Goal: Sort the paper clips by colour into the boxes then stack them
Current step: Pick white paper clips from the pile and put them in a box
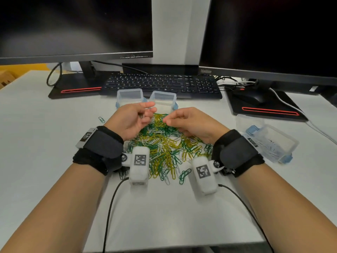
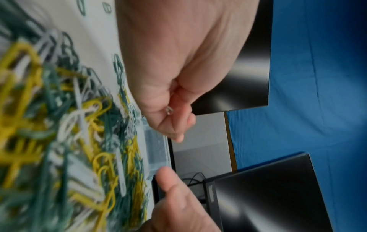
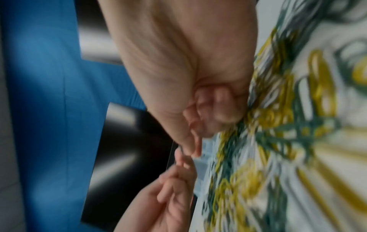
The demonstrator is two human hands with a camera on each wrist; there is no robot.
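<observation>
Head view: at frame centre a pile of green, yellow and white clips [image 1: 164, 148] lies on the table [image 1: 45, 143]. Above it the left hand [image 1: 134, 121] and right hand [image 1: 191, 123] hover with curled fingers. Two clear boxes [image 1: 129, 96] stand just behind the pile, before the keyboard [image 1: 162, 84]; a third box [image 1: 271, 141], at right, holds pale clips. Left wrist view: the left hand's fingers [image 2: 170, 119] pinch a small silvery clip [image 2: 169, 110]; the pile fills the left side. Right wrist view: blurred; the right hand's fingers [image 3: 224, 106] are curled, its grip not discernible.
</observation>
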